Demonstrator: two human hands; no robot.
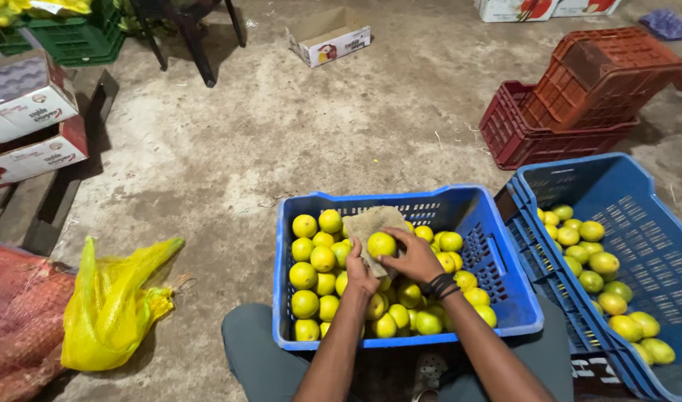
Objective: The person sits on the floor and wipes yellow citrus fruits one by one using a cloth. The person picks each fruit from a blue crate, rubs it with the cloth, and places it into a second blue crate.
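Note:
A blue plastic crate [505, 298] rests against my knees, filled with several yellow-green citrus fruits. My left hand [360, 274] grips a worn beige cloth [370, 223] from below. My right hand [411, 257], with dark bands on the wrist, holds one yellow fruit [381, 244] against that cloth above the crate's middle.
A second blue crate [654, 223] with several fruits stands at the right. Red crates [572, 104] are stacked behind it. A yellow mesh bag [113, 305] and a red mesh sack [17, 320] lie at the left, near cardboard boxes [28, 119]. A small open box [328, 37] sits on the concrete floor.

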